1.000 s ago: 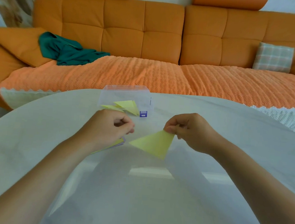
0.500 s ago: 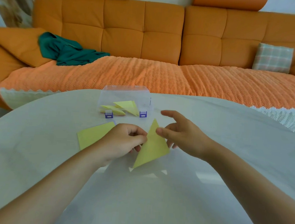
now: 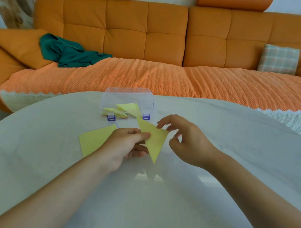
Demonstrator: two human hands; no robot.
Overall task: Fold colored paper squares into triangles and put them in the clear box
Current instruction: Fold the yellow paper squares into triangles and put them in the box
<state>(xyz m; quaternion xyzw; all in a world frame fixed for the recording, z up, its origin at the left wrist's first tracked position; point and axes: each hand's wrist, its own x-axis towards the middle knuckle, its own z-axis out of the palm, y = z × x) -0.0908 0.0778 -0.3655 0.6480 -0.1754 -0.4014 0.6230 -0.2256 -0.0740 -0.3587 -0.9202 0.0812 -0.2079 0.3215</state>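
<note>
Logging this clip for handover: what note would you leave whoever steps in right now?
Left hand: pinches a folded yellow triangle above the table.
Right hand: open, holds nothing, fingers beside the triangle's corner.
Clear box: beyond the hands, folded yellow triangles inside.
Yellow paper square: flat on the table, partly under the left hand.
Done: this fold. Left: box it, fold the square.

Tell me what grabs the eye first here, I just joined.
The yellow folded triangle held over the middle of the table, pinched by the left hand, with the right hand open just to its right. Behind it stands the clear box holding more yellow triangles, and the big orange sofa fills the background.
</note>
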